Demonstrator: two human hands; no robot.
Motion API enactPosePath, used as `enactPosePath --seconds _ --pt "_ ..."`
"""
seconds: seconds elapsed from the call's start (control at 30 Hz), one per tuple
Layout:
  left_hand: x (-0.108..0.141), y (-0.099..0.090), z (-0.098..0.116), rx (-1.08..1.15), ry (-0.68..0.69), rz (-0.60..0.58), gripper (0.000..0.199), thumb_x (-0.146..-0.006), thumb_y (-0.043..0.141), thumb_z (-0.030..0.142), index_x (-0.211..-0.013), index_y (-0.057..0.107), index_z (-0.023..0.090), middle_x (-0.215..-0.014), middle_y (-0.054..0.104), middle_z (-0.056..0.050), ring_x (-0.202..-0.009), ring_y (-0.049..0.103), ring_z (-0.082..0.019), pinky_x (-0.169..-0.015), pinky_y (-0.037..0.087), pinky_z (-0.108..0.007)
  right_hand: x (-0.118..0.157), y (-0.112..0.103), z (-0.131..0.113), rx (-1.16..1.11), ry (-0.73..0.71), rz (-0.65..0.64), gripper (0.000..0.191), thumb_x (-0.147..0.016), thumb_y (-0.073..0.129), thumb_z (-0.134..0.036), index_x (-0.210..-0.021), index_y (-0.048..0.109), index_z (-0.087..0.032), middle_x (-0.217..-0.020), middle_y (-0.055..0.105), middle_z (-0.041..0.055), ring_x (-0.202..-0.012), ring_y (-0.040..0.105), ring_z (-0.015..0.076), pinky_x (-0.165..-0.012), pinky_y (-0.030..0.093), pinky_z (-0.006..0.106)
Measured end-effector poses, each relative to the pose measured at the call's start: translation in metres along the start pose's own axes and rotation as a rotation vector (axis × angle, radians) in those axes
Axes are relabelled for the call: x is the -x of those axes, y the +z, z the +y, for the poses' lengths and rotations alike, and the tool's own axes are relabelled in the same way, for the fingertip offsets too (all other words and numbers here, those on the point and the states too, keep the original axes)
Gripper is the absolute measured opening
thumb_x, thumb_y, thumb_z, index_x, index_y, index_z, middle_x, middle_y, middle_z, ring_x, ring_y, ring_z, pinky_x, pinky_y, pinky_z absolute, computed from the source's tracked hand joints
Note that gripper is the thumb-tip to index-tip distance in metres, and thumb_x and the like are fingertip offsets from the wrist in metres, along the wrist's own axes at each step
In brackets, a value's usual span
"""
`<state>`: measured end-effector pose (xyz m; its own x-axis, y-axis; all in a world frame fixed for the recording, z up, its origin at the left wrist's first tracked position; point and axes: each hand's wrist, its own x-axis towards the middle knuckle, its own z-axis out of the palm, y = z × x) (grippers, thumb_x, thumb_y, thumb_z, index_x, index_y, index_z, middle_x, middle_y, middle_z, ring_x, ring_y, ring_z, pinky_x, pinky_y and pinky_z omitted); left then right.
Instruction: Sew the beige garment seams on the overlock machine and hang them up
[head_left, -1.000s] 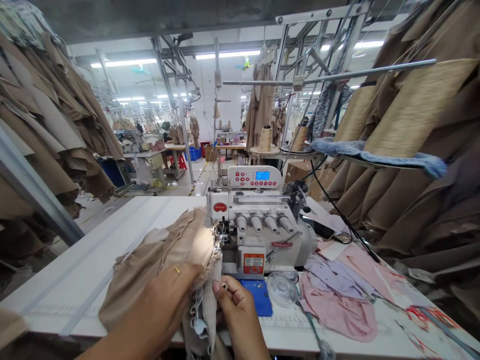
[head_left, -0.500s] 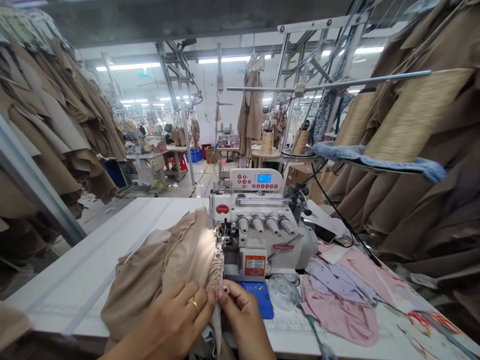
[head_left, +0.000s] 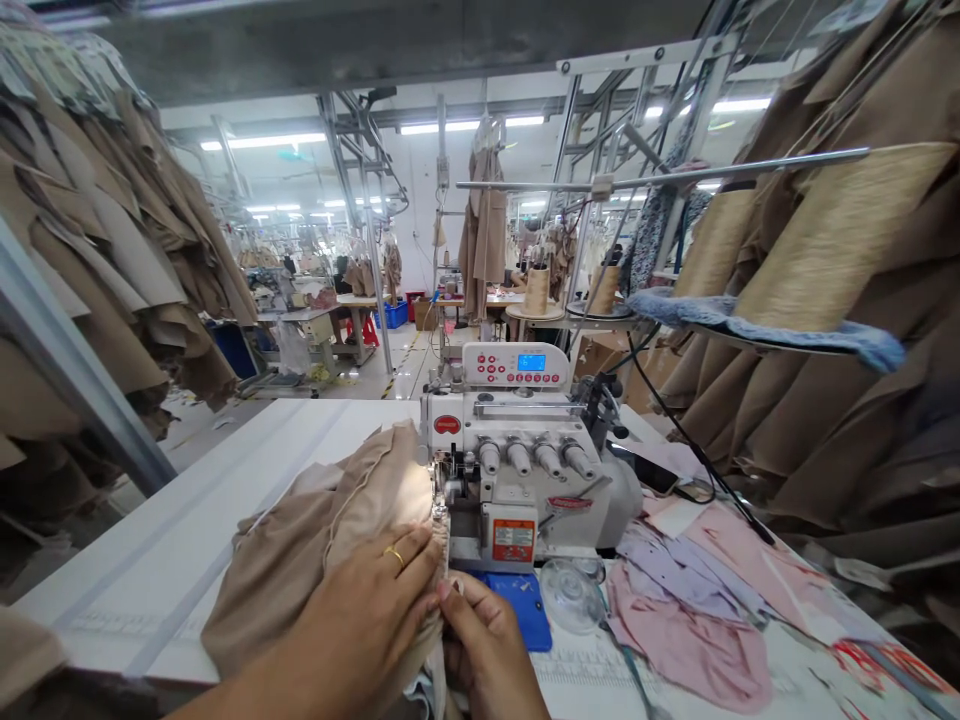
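Note:
My left hand [head_left: 367,600], with a gold ring, lies on a gathered beige fabric garment [head_left: 375,490] and grips it close to the presser foot [head_left: 441,490] of a white overlock sewing machine [head_left: 517,450]. My right hand [head_left: 486,645] pinches the fabric's edge just in front of the machine, next to my left fingertips. The fabric runs up to the needle area, and a bright lamp lights it. Its lower layers are hidden under my hands.
The machine stands on a white table [head_left: 187,570]. To its right lie a blue pad [head_left: 525,605], a clear plastic disc [head_left: 570,595] and pink and lilac fabric pieces [head_left: 682,630]. Racks of beige garments [head_left: 97,270] hang on both sides, and thread cones [head_left: 537,290] stand behind.
My left hand has moved right, closer to my right hand and the presser foot. The fabric is bunched over, covering the striped layer seen earlier. The whole view has drifted slightly.

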<state>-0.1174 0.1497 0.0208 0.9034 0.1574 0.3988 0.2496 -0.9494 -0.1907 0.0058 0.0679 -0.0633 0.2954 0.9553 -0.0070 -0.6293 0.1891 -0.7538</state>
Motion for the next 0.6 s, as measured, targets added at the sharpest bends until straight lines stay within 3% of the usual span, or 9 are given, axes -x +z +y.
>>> enactPosePath --seconds 0.2,0.37,0.5,0.6 --pt "-0.011 0.004 -0.013 0.191 -0.138 -0.097 0.030 -0.100 0.043 0.021 -0.128 0.053 0.015 -0.125 0.067 -0.013 -0.110 0.067 -0.025 -0.089 0.059 -0.041 -0.008 0.007 -0.003 -0.013 0.028 0.076 0.042 -0.070 0.086 -0.055 -0.083 0.075 -0.017 -0.074 0.068 0.0028 -0.067 0.060 0.0141 -0.066 0.048 0.022" --pt "-0.007 -0.005 -0.013 0.132 0.002 0.017 0.032 -0.099 0.041 0.019 -0.128 0.055 0.017 -0.127 0.064 -0.013 -0.117 0.061 -0.027 -0.096 0.055 -0.046 -0.001 0.011 -0.013 0.152 0.002 0.024 0.048 -0.069 0.085 -0.059 -0.091 0.074 -0.017 -0.078 0.070 0.0028 -0.071 0.064 0.0162 -0.067 0.050 0.024" --pt "-0.003 -0.011 -0.005 0.145 -0.047 0.074 0.029 -0.096 0.046 0.020 -0.121 0.059 0.015 -0.114 0.068 -0.011 -0.103 0.065 -0.023 -0.088 0.057 -0.039 0.001 0.014 -0.015 0.188 -0.095 -0.030 0.063 -0.071 0.086 -0.052 -0.123 0.067 -0.021 -0.103 0.074 0.0085 -0.097 0.069 0.0245 -0.086 0.054 0.032" --pt "0.002 -0.003 -0.002 0.038 -0.031 0.075 0.029 -0.095 0.040 0.011 -0.114 0.062 0.014 -0.106 0.069 -0.009 -0.094 0.065 -0.020 -0.083 0.057 -0.033 0.002 0.011 0.003 0.309 -0.159 0.026 0.072 -0.077 0.080 -0.046 -0.139 0.056 -0.020 -0.127 0.067 0.0126 -0.117 0.062 0.0300 -0.096 0.052 0.038"
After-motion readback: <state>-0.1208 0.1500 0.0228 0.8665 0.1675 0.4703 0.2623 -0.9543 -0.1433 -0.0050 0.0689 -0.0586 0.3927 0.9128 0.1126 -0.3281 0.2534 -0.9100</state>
